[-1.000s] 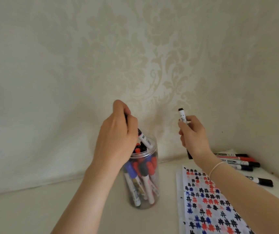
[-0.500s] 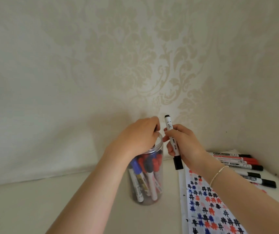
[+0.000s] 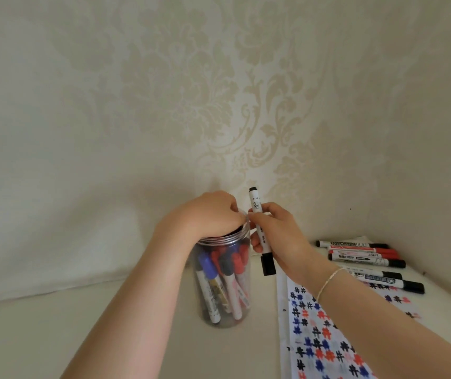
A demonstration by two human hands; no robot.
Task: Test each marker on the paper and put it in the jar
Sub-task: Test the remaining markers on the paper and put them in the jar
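Left hand (image 3: 208,214) curled over the jar (image 3: 225,283) mouth (grip unclear), right hand (image 3: 279,236) at three o'clock pinched an upright marker (image 3: 255,206)

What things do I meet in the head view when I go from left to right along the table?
Jar holding markers, with the left hand over its mouth → black marker held upright in the right hand → paper with coloured marks → loose markers lying at the far right.
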